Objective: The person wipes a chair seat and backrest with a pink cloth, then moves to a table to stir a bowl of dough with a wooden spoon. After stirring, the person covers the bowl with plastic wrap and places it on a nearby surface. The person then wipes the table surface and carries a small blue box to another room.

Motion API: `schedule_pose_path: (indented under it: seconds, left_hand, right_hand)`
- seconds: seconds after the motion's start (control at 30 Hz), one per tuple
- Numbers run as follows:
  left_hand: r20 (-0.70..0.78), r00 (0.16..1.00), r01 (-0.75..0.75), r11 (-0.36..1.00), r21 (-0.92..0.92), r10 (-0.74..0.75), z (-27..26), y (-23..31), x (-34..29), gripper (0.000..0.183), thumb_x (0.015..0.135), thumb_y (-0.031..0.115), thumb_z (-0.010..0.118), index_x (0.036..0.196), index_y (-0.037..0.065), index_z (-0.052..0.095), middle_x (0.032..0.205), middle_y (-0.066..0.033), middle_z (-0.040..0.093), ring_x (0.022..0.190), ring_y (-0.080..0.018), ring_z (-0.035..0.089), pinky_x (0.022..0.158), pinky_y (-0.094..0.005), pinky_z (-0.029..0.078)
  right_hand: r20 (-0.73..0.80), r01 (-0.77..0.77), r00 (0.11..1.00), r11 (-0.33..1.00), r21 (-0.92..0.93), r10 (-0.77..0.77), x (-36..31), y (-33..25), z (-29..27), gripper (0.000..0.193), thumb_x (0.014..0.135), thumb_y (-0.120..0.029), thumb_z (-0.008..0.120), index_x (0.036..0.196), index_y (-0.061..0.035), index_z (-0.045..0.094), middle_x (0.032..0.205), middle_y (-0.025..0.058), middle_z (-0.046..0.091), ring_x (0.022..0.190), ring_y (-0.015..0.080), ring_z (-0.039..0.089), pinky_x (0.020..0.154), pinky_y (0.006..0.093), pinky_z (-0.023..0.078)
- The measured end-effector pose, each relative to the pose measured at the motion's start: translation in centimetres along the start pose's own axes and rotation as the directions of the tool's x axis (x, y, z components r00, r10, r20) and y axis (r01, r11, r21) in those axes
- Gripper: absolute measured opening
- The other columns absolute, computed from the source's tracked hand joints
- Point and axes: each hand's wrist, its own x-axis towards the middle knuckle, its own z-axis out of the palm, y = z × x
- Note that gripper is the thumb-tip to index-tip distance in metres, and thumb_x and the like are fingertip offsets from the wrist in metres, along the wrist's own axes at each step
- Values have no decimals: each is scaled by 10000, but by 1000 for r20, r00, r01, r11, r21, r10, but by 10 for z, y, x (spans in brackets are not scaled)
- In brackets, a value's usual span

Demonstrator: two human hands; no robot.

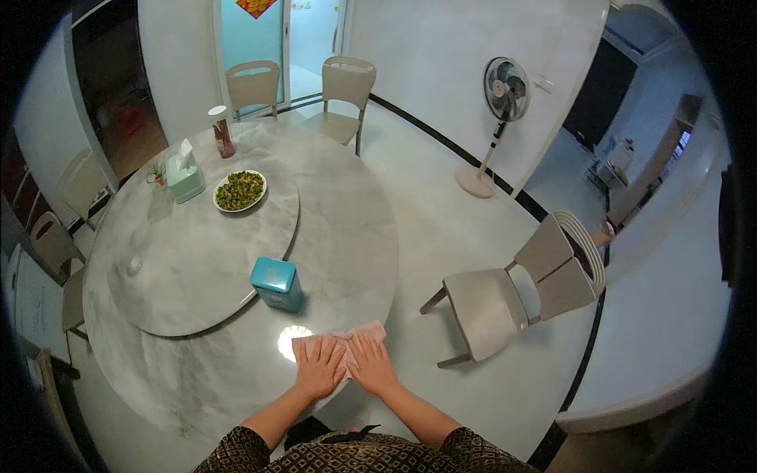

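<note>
A pink cloth (372,329) lies spread at the near right edge of the round marble-patterned table (347,205). Flat on its left part rests my left hand (320,369), fingers stretched forward. My right hand (371,364) presses on the cloth beside it, its fingers also straight and laid flat. The cloth's right corner reaches to the table's rim. Just beyond the hands stands a teal box-shaped tin (277,284), close to the edge of the round turntable (181,276). Parts of the cloth are hidden beneath both palms.
On the turntable sit a plate of chopped green food (240,191) and a pale green tissue box (185,180). A reddish jar with a white lid (221,132) and a small plant (156,175) stand farther back. Chairs (489,303) surround the table; a standing fan (505,94) is by the wall.
</note>
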Motion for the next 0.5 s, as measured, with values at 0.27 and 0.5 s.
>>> schedule_pose_path:
  seconds: [0.27, 0.5]
  left_hand:
    - [2, 991, 133, 991, 16, -133, 12, 12, 55, 489, 813, 391, 415, 1243, 159, 396, 1338, -69, 281, 1252, -304, 190, 967, -577, 74]
    - [-48, 986, 161, 987, 19, -160, 23, 19, 126, 479, 802, 357, 439, 1229, 142, 411, 1327, -74, 299, 1239, -306, 215, 956, -583, 103]
  right_hand:
    - [28, 29, 999, 999, -12, -29, 46, 49, -2, 516, 804, -349, 458, 1250, -103, 371, 1328, 136, 284, 1222, 298, 262, 967, 463, 240]
    - [22, 30, 999, 999, 31, -30, 91, 105, -3, 478, 814, -295, 446, 1239, -86, 381, 1326, 145, 285, 1214, 311, 270, 965, 470, 232]
